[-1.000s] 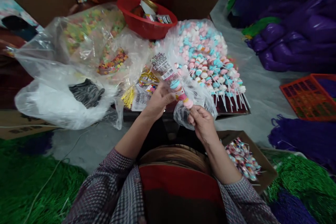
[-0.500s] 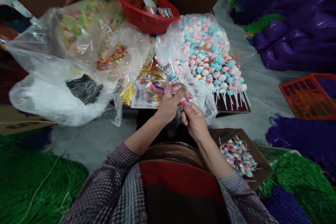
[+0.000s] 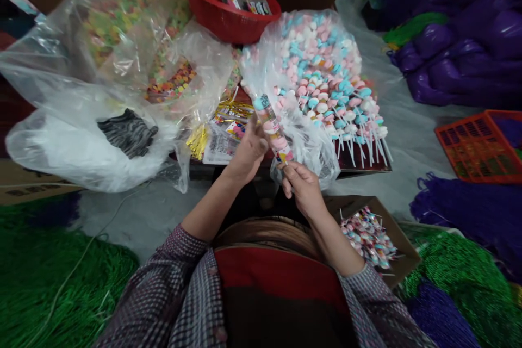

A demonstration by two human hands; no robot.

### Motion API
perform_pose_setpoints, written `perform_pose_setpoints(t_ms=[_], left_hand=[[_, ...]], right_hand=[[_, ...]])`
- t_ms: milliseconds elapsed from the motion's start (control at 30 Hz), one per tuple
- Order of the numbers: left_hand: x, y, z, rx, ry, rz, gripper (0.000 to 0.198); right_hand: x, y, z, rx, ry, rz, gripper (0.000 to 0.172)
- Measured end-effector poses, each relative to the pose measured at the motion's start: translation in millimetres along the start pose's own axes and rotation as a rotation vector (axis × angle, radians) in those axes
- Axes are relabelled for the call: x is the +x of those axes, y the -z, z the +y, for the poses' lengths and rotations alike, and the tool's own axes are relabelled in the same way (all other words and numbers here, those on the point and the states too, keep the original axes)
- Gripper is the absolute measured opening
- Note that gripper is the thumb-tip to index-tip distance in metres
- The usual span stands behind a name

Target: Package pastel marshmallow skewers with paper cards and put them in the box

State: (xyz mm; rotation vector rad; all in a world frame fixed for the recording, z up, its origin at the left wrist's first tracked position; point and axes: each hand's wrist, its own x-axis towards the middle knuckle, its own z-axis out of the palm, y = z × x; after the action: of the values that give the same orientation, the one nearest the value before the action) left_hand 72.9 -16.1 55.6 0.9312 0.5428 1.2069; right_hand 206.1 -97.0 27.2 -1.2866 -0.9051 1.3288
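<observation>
Loosened from around the wrapped marshmallow skewer since half a second ago, the left hand now sits just to its left, fingers and thumb apart. At the skewer's lower end, the right hand pinches tight, holding it slanted above the table edge. Packets lie in a red plastic basin; pink, blue and white marshmallows fill a clear bag; gummy candies fill another bag; wrapped lollipops heap in a cardboard box.
</observation>
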Motion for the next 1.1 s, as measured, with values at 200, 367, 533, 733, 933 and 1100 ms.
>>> perform_pose_setpoints(t_ms=[200,367,533,733,933,1100], left_hand=[[11.6,-6.6,14.4,0.045,-0.036,0.018,0.070],[0.7,-12.3,-11.4,0.084,-0.065,-0.060,0.054],[-11.9,-13.7,-17.1,0.240,0.052,-0.036,0.056],[-12.5,4.5,-4.3,0.278,-0.037,-0.072,0.054],[-5.5,19.8,-7.0,0.583,-0.109,-0.013,0.044],[-5.9,22.6,-7.8,0.816,-0.254,-0.079,0.048]], right_hand=[[0.6,1.1,7.5,-0.013,0.005,-0.023,0.041],[1.6,-2.6,6.6,0.024,-0.006,-0.019,0.042],[4.0,-16.9,-4.5,0.095,0.002,-0.047,0.050],[7.9,-21.9,-17.4,0.073,0.028,-0.044,0.046],[8.5,-17.3,-15.9,-0.024,0.071,-0.012,0.045],[12.0,-15.1,-16.5,-0.063,0.093,0.013,0.047]])
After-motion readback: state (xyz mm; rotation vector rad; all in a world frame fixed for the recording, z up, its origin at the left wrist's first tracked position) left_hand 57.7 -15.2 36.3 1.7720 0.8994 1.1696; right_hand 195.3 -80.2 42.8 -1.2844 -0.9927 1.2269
